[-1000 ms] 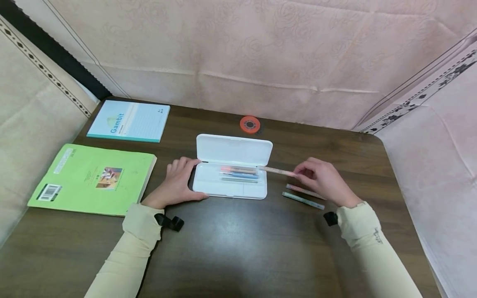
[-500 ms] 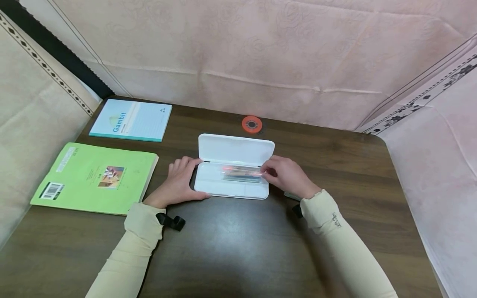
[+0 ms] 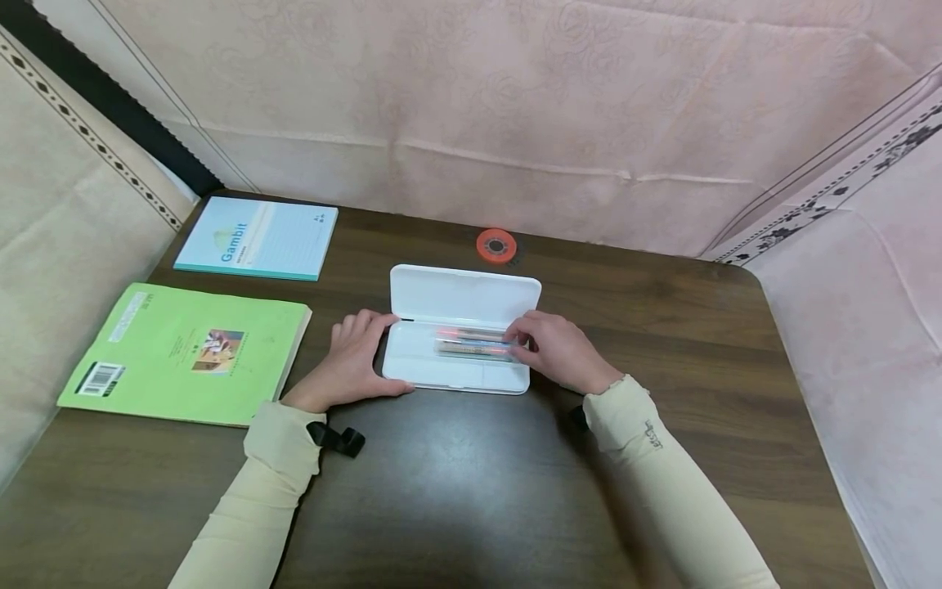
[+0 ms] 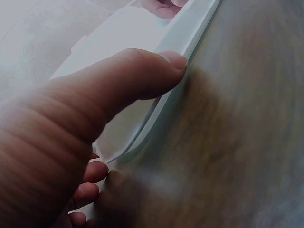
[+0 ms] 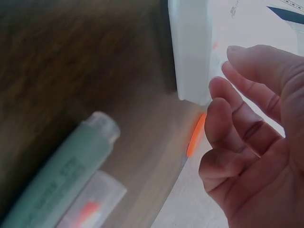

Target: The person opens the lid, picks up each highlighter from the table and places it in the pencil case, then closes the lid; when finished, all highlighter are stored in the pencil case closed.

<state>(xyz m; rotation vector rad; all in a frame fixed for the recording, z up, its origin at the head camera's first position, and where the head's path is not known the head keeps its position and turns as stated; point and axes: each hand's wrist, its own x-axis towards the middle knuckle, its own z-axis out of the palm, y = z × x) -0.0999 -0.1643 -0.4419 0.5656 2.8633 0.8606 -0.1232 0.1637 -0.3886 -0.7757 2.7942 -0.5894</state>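
A white pencil case (image 3: 419, 364) lies with its lid (image 3: 464, 294) raised in the head view. Several slim pens (image 3: 471, 343) lie side by side inside it. My left hand (image 3: 349, 364) grips the case's left end, thumb (image 4: 142, 71) on the front edge and fingers towards the hinge. Over the right end of the pens is my right hand (image 3: 559, 348), its fingers bent and thumb near the index finger; nothing shows between them in the right wrist view. Beside the case, a green pen (image 5: 61, 175) and a clear-capped pen (image 5: 92, 204) lie on the table, hidden by the right hand in the head view.
Left of the case lies a green book (image 3: 162, 352), with a pale blue notebook (image 3: 257, 237) behind it. A round orange-red disc (image 3: 496, 245) is near the back edge of the brown table (image 3: 441, 491). Patterned cloth (image 3: 515, 106) hangs behind.
My right hand has moved left with a pen, which now lies among the others in the case. The pens there have shifted slightly. My left hand stays on the case.
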